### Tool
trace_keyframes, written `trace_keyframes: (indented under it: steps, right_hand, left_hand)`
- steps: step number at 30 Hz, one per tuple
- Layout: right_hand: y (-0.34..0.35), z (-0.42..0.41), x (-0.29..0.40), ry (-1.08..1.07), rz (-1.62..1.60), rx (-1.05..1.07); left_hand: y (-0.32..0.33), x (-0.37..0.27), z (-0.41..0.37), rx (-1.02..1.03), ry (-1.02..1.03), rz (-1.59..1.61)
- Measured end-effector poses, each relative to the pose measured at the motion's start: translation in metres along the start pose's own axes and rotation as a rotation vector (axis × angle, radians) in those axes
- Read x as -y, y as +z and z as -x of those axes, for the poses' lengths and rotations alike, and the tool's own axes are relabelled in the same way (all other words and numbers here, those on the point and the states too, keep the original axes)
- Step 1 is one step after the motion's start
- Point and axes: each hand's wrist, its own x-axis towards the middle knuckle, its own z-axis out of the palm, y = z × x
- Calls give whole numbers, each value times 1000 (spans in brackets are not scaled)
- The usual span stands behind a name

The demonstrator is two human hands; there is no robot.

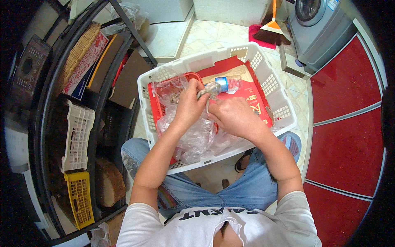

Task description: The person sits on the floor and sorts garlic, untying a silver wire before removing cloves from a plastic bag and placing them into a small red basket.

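Note:
A white plastic crate point(217, 156) rests before me at my knees. Inside it lie a red plastic basket point(195, 75), red printed cardboard point(262, 105), crumpled clear plastic bags point(193, 136) and a clear bottle with a blue label point(223, 84). My left hand point(193, 103) is over the red basket, fingers closed on a small greyish twisted item point(206, 91) whose kind I cannot tell. Close by on the right, my right hand point(233, 115) is curled with its fingertips pinching near the same item's lower end, partly hidden by the hand itself.
A black shelf rack at left holds a woven tray point(81, 51), a white basket point(78, 137) and a yellow basket point(79, 199). Red cabinet doors point(345, 148) line the right. Beyond the crate are a broom point(271, 32), a pink dustpan point(262, 44) and a washing machine point(321, 31).

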Motion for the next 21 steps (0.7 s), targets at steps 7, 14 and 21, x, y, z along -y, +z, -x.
trace_keyframes:
  steps: [7, 14, 21]
  right_hand:
    - [-14, -6, -28, -81, -370, -414]
    - [20, -14, -65, 213, -891, -312]
    - [26, -18, -39, 92, -419, -433]
  left_hand:
    - [1, -2, 4, 352, 103, 251]
    - [-2, -5, 3, 387, -137, 890]
    - [-1, -7, 0, 133, -309, 1039]
